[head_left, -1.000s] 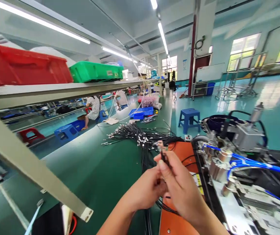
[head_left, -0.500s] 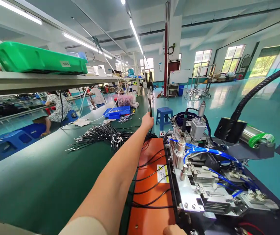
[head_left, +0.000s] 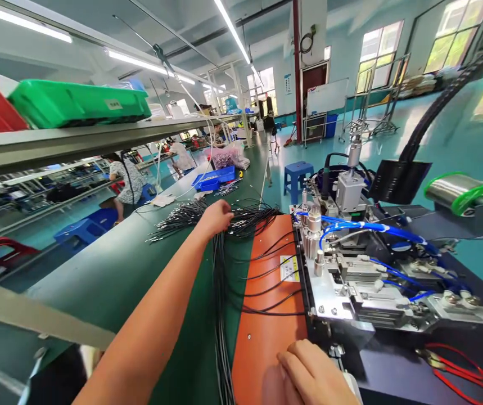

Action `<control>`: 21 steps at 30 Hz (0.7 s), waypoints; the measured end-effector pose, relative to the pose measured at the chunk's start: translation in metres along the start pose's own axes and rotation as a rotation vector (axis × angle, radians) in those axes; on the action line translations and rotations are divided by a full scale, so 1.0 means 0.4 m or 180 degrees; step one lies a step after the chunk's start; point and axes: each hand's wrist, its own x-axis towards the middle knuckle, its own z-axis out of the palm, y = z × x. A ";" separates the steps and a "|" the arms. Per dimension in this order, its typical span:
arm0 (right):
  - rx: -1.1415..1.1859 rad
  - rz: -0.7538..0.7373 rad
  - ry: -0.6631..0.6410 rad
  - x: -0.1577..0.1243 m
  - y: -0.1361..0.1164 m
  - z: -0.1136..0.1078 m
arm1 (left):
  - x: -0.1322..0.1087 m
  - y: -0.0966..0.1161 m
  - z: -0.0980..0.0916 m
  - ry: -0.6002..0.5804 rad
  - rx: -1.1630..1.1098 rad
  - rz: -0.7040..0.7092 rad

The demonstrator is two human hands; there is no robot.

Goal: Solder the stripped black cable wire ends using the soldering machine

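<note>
My left hand is stretched out over the far part of the green table. Its fingers curl round the far end of a bundle of black cables, which runs along the table towards me. Beside it lies a pile of black cables with light tips. My right hand rests low over the near end of an orange panel, fingers bent and close together; what they hold, if anything, is hidden. Several single black cables cross the panel to a metal machine.
Blue pneumatic tubes arch over the machine. Red-handled pliers lie at its near right, and a solder wire spool stands behind. Further off are a blue tray and a blue stool. A shelf with bins overhangs the left.
My left hand has moved left from the panel's far end, and a cable bundle now lies along the table below it. My right hand has come further into view. The camera view has shifted.
</note>
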 end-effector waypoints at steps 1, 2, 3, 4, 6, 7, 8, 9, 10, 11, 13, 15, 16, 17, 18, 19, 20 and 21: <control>0.0059 -0.0008 -0.0061 0.002 -0.004 -0.009 | -0.058 -0.033 -0.010 -0.0141 0.0099 -0.0167; 0.0129 -0.0003 -0.0116 0.005 -0.010 -0.018 | -0.118 -0.061 -0.011 -0.0288 0.0197 -0.0307; 0.0213 0.0026 -0.0139 0.008 -0.017 -0.026 | -0.179 -0.081 -0.004 -0.0442 0.0292 -0.0414; 0.0312 0.0071 -0.0140 0.012 -0.027 -0.032 | -0.238 -0.095 0.011 -0.0597 0.0377 -0.0461; 0.0549 0.0180 -0.0141 0.023 -0.049 -0.041 | -0.337 -0.105 0.053 -0.0792 0.0555 -0.0465; 0.0671 0.0226 -0.0167 0.029 -0.062 -0.043 | -0.375 -0.104 0.076 -0.0832 0.0647 -0.0436; 0.0788 0.0278 -0.0218 0.036 -0.076 -0.044 | -0.403 -0.101 0.098 -0.0840 0.0740 -0.0420; 0.0901 0.0331 -0.0294 0.043 -0.089 -0.043 | -0.423 -0.098 0.117 -0.0824 0.0828 -0.0427; 0.1006 0.0391 -0.0387 0.051 -0.102 -0.041 | -0.434 -0.094 0.132 -0.0802 0.0906 -0.0440; 0.1102 0.0473 -0.0479 0.059 -0.114 -0.039 | -0.440 -0.091 0.144 -0.0779 0.0968 -0.0458; 0.1254 0.0659 -0.0645 0.073 -0.133 -0.033 | -0.442 -0.089 0.159 -0.0754 0.1029 -0.0492; 0.1332 0.0802 -0.0775 0.083 -0.147 -0.028 | -0.444 -0.089 0.165 -0.0729 0.1004 -0.0523; 0.1333 0.0860 -0.0826 0.087 -0.152 -0.025 | -0.448 -0.090 0.166 -0.0706 0.0959 -0.0548; 0.1323 0.0903 -0.0869 0.090 -0.158 -0.024 | -0.453 -0.091 0.168 -0.0673 0.0894 -0.0582; 0.1301 0.0940 -0.0911 0.092 -0.163 -0.022 | -0.459 -0.093 0.170 -0.0627 0.0808 -0.0622; 0.1274 0.0976 -0.0954 0.094 -0.170 -0.020 | -0.466 -0.096 0.173 -0.0571 0.0697 -0.0669; 0.1256 0.1008 -0.1006 0.097 -0.177 -0.017 | -0.472 -0.099 0.176 -0.0507 0.0558 -0.0724; 0.1267 0.1037 -0.1057 0.101 -0.185 -0.014 | -0.477 -0.104 0.179 -0.0440 0.0391 -0.0785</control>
